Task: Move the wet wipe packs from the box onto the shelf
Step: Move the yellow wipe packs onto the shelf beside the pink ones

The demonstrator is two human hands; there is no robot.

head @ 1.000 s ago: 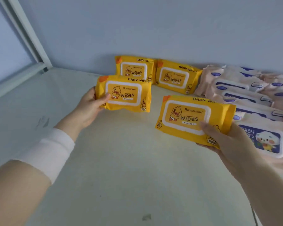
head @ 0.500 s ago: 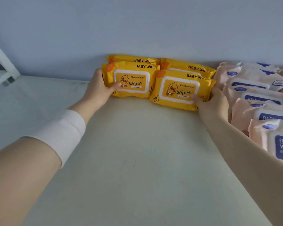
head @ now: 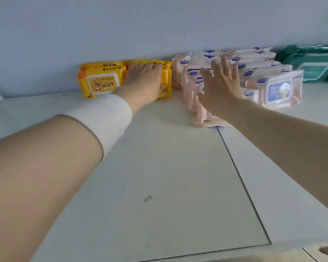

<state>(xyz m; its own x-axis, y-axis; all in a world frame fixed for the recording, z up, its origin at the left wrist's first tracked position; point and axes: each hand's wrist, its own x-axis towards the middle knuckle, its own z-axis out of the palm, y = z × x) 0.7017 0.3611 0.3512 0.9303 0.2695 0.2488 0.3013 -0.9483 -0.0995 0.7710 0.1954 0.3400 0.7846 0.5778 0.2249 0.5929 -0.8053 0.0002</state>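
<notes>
**First inspector:** Where do we find the yellow wipe packs [head: 100, 83]?

**Second inspector:** We record them on the shelf [head: 159, 167], standing on edge in two short rows, front pack against back pack, with the back ones at the wall [head: 121, 31]. Just to their right stand the pink packs [head: 273, 87] in several rows, and the green packs [head: 314, 63] lie at the far right.

**First inspector:** And the left hand [head: 144, 80]?

**Second inspector:** We note it laid flat on the face of the right front yellow pack [head: 167, 78]. The fingers are stretched up to the pack's top edge and the thumb is by its lower right corner. It presses rather than grasps. A white band [head: 102, 118] circles that forearm.

**First inspector:** The right hand [head: 220, 87]?

**Second inspector:** We find it spread wide, fingers straight and apart, holding nothing. It is raised in front of the nearest pink packs. It is blurred, so we cannot tell whether it touches them.
</notes>
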